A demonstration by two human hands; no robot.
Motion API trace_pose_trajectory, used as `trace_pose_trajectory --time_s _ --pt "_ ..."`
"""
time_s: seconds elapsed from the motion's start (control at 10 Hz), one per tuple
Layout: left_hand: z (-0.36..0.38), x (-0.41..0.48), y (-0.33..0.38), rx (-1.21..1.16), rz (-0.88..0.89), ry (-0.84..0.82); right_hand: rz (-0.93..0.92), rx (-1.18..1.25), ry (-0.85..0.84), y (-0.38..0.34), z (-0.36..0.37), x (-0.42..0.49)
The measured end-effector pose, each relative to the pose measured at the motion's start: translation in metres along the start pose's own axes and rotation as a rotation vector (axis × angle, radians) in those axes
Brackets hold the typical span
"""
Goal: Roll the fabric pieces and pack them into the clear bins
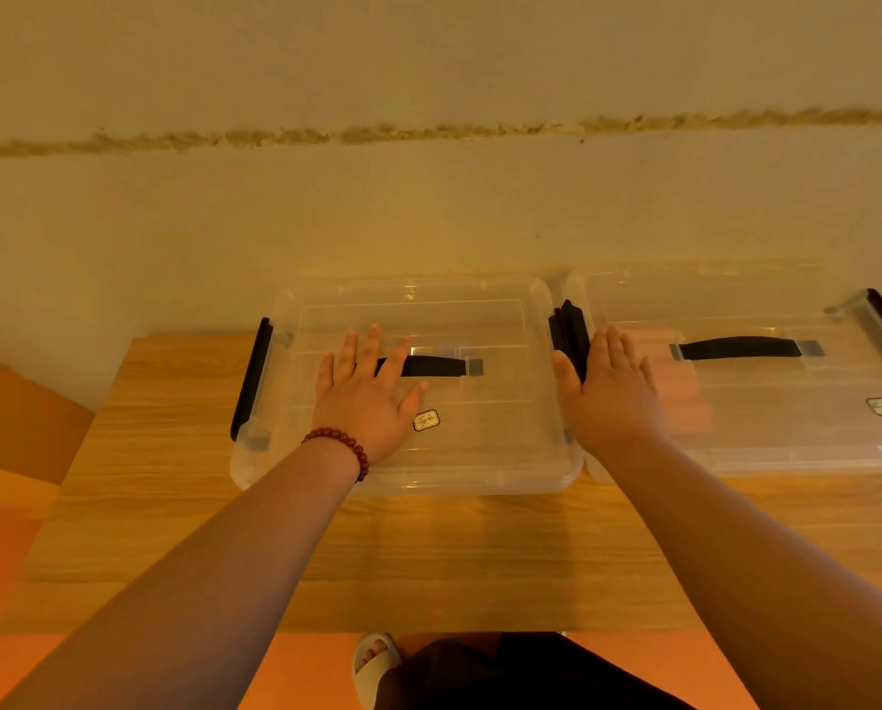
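Observation:
Two clear bins with lids on stand side by side at the back of a wooden table (428,550). The left bin (500,448) looks empty through its lid. My left hand (367,397) lies flat on that lid, fingers spread over its black strap handle. The right bin (766,433) holds several pink fabric rolls (684,389), seen blurred through the plastic. My right hand (613,392) rests with straight fingers on the right bin's left end, beside the black side latches (569,333) between the two bins. No loose fabric is in view.
A pale wall rises right behind the bins. The table's front half lies bare between my forearms. Orange floor shows at the left and below, with my foot in a white slipper (374,663) at the table's front edge.

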State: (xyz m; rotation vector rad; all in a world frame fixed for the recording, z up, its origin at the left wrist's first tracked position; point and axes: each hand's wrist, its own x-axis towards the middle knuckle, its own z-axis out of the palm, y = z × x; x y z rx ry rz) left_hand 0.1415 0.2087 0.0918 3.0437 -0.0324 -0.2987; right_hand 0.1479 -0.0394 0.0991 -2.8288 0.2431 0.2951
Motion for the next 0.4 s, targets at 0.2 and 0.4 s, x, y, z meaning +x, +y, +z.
trace_pose_trajectory --time_s 0.2,0.4 --pt "-0.001 0.001 0.006 0.005 -0.013 -0.006 -0.030 -0.008 -0.038 0.003 -0.004 0.001" --pt "-0.014 0.001 0.014 -0.047 -0.012 0.092 -0.158 0.022 0.099 -0.001 -0.016 0.001"
